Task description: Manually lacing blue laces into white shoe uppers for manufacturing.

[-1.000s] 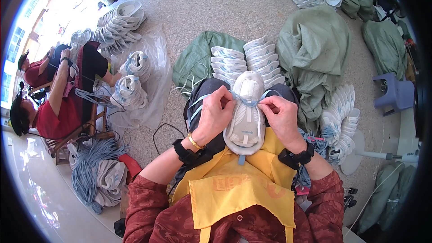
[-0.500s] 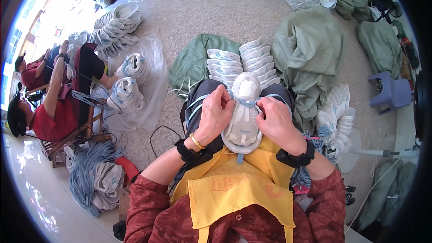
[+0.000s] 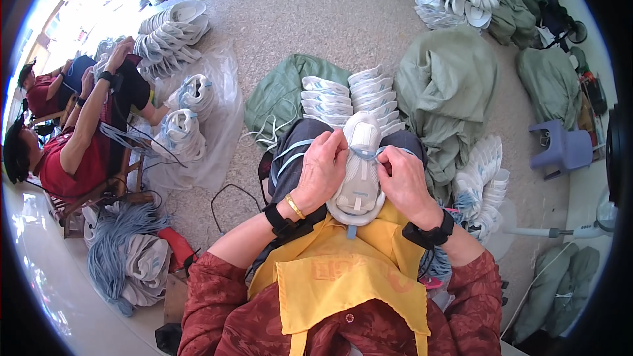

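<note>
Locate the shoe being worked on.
In the head view, the white shoe is just right of centre, between the left hand and the right hand, by the yellow apron.

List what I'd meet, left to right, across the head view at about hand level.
Nearer co-worker's red shirt, white shoes on plastic, left hand, shoe between the hands, right hand, stacked white shoes, purple stool.

1. Shoe [image 3: 360, 181]: on lap [image 3: 298, 134], between left hand [image 3: 323, 166] and right hand [image 3: 405, 181].
2. Shoe stacks [image 3: 326, 100]: beyond lap, between two cloth heaps [image 3: 448, 72].
3. Stool [image 3: 562, 145]: on floor [image 3: 297, 13], right of both heaps.
4. Plastic sheet [image 3: 226, 105]: on floor, left of lap.
5. Laces [image 3: 113, 254]: lower left, near co-worker's [image 3: 58, 166] chair [image 3: 136, 177].
</note>
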{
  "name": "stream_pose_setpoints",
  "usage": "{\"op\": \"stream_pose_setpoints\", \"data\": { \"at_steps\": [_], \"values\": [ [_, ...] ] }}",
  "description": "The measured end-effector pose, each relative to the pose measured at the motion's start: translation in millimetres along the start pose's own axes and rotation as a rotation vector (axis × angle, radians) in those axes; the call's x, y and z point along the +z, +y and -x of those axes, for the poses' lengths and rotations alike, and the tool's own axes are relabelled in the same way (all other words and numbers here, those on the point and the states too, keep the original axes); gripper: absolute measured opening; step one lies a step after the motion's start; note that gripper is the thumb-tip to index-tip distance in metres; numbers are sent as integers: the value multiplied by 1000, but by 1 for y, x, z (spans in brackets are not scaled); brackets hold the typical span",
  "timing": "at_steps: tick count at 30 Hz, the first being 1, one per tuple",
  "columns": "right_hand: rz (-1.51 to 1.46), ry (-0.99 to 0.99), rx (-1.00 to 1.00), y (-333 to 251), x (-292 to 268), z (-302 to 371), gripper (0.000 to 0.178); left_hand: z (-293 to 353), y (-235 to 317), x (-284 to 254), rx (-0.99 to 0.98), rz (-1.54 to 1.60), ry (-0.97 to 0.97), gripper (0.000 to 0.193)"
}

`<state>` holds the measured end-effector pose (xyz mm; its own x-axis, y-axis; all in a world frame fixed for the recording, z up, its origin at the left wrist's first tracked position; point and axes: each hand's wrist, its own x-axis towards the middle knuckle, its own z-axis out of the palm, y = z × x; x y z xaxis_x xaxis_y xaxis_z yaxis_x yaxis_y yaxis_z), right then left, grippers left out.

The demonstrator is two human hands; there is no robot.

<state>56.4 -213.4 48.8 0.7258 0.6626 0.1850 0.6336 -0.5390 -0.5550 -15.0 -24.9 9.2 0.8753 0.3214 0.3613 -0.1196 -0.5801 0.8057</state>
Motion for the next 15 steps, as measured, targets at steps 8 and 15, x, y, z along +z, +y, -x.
{"op": "stream_pose_setpoints", "data": {
  "at_steps": [8,15],
  "values": [
    [388,-78,-186,-11,3,-1,9,-1,-6,-5,69,11,-63,12],
    [336,-8,-329,-7,-4,-12,12,-2,6,-19,73,30,-197,25]
  ]
}}
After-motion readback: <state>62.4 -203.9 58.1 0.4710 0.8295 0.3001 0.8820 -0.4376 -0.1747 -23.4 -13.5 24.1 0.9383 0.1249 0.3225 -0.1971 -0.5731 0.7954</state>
